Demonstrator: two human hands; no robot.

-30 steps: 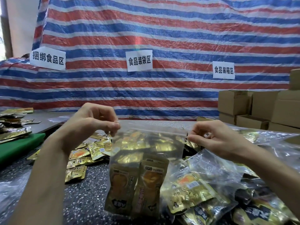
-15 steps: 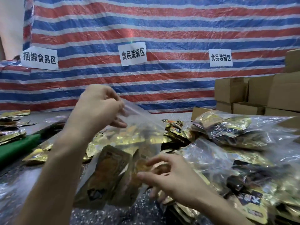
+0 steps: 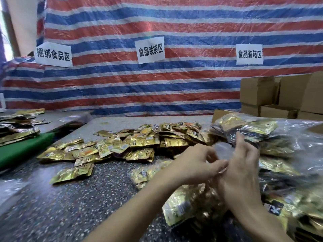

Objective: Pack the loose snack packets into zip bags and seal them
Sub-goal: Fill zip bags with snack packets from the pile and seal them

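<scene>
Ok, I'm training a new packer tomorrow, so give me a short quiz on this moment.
1. True or false: the left hand and the right hand both hold the zip bag.
2. The cardboard boxes stand: A) far right, B) far left, C) under the hands.
3. How many paper signs hang on the striped tarp?
Key: 1 true; 2 A; 3 three.

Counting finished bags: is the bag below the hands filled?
Filled: gold packets show through the clear bag below the left hand and right hand. Seal: cannot tell.
</scene>
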